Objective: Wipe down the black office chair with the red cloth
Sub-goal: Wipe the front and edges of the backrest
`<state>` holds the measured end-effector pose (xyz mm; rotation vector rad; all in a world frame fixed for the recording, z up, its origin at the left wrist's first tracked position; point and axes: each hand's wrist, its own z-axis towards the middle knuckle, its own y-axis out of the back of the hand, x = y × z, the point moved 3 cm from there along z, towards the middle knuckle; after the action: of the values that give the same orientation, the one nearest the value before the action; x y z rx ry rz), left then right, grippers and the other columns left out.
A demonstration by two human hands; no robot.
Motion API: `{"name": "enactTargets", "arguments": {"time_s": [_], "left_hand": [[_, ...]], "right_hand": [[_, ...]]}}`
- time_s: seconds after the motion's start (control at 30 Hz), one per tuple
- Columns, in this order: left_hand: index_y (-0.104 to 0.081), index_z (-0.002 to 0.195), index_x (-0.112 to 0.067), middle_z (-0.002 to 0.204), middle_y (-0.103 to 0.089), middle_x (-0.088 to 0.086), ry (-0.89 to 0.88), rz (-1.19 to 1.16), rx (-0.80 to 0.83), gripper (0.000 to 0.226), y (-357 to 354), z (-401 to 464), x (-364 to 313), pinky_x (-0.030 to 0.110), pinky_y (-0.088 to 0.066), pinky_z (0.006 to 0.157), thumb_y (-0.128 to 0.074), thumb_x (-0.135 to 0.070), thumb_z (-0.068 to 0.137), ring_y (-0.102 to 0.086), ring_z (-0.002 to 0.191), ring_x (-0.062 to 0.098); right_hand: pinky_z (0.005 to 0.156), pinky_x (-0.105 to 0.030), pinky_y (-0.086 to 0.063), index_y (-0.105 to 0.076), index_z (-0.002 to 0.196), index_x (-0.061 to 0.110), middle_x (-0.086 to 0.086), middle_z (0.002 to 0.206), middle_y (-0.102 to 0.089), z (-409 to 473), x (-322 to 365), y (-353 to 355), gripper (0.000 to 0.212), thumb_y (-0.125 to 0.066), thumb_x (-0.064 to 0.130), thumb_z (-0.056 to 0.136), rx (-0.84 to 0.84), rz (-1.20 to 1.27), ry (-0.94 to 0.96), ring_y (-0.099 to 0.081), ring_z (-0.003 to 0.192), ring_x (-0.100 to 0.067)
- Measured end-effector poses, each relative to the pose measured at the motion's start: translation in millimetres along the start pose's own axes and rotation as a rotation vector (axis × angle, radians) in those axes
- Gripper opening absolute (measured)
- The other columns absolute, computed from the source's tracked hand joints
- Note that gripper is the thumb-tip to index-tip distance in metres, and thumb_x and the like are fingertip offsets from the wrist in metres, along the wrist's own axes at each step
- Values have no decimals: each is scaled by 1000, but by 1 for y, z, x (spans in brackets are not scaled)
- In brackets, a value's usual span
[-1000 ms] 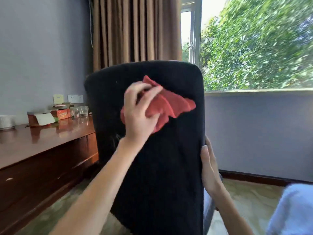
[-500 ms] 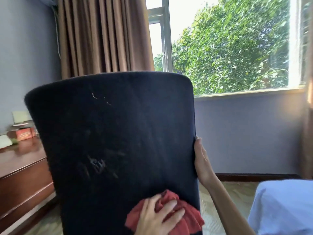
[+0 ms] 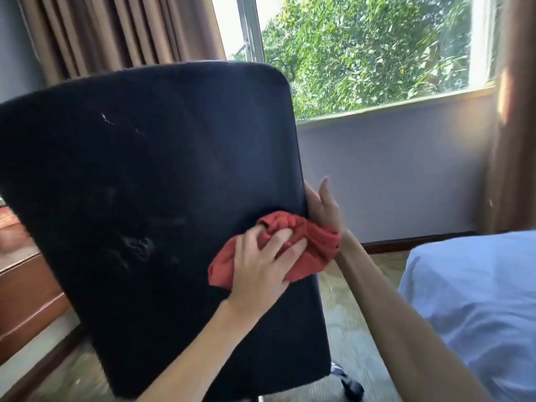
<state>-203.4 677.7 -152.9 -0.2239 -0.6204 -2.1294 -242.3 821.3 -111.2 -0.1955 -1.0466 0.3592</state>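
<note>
The back of the black office chair (image 3: 150, 181) fills the left and middle of the head view, tilted a little, with faint pale marks on its fabric. My left hand (image 3: 261, 265) presses the crumpled red cloth (image 3: 307, 245) flat against the backrest near its right edge. My right hand (image 3: 322, 207) grips that right edge of the backrest just above the cloth, fingers wrapped behind it. The seat is hidden behind the backrest.
A wooden cabinet (image 3: 26, 288) runs along the left wall. Brown curtains (image 3: 116, 33) hang behind the chair beside a bright window (image 3: 362, 50). A bed with a pale blue sheet (image 3: 475, 303) sits at the right. A chair caster (image 3: 348, 381) shows below the backrest.
My left hand swept the cloth from the upper backrest down to its bottom, then back up to the right edge. The view panned right and my right hand stayed on the edge.
</note>
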Motion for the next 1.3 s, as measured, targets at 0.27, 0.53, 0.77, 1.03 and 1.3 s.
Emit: {"name": "enactTargets", "arguments": {"time_s": [0.27, 0.53, 0.77, 1.03, 1.3], "left_hand": [[-65, 113, -38, 121, -60, -9, -159, -47, 335, 43, -64, -191, -68, 47, -54, 73, -55, -19, 75, -46, 105, 28], [-72, 112, -29, 121, -64, -3, 224, 169, -363, 26, 69, 56, 65, 42, -42, 86, -68, -27, 86, -53, 103, 37], [-72, 112, -30, 119, -66, -1, 217, 102, -242, 28, 9, 14, 7, 44, -42, 79, -71, -28, 84, -52, 98, 39], [-64, 110, -33, 120, -57, -7, -169, -102, 407, 35, -80, -215, -101, 47, -54, 74, -58, -19, 79, -46, 107, 29], [-72, 112, -25, 119, -66, 2, 56, 150, -291, 30, 78, 43, 105, 50, -44, 87, -74, -18, 83, -56, 98, 42]], "right_hand": [[89, -16, -49, -56, 129, 18, 11, 121, -64, -3, -7, 13, 39, -33, 41, 107, -72, -313, 26, -62, 107, 4], [90, -17, -46, -56, 117, 27, 20, 109, -64, -10, -14, 11, 27, -32, 34, 109, -56, -336, 54, -61, 101, 9], [111, -34, -39, -55, 135, 16, -3, 131, -63, -13, -35, 21, 68, -20, 63, 100, -23, -137, -148, -58, 125, -13], [86, -23, -53, -57, 118, 33, 16, 111, -68, -23, -31, 21, 37, -73, 17, 89, -196, -384, 165, -66, 106, -4], [118, -30, -32, -21, 149, 48, 16, 158, -30, -32, -39, 5, 80, -70, 38, 87, -427, -791, 532, -30, 146, -4]]}}
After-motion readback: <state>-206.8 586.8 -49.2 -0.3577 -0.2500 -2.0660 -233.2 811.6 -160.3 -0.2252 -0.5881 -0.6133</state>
